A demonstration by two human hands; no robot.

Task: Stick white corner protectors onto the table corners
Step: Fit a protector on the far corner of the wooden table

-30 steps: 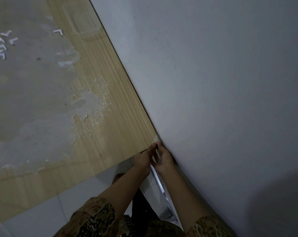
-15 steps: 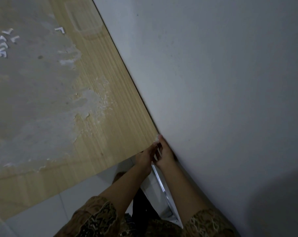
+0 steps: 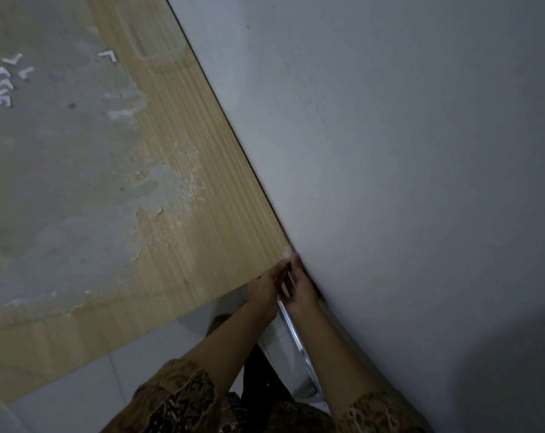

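A white corner protector (image 3: 286,253) is being pinched onto the table corner (image 3: 277,245), lower centre, by left hand (image 3: 265,289) and right hand (image 3: 299,289). Firm pressing is probably needed next; spare protectors (image 3: 2,82) are left upper left.

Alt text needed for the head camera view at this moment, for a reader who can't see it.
Both hands, left hand and right hand, press at the wooden table corner against a grey wall, where a small white corner protector shows. Spare white protectors lie on the far tabletop, which has a large worn grey patch.
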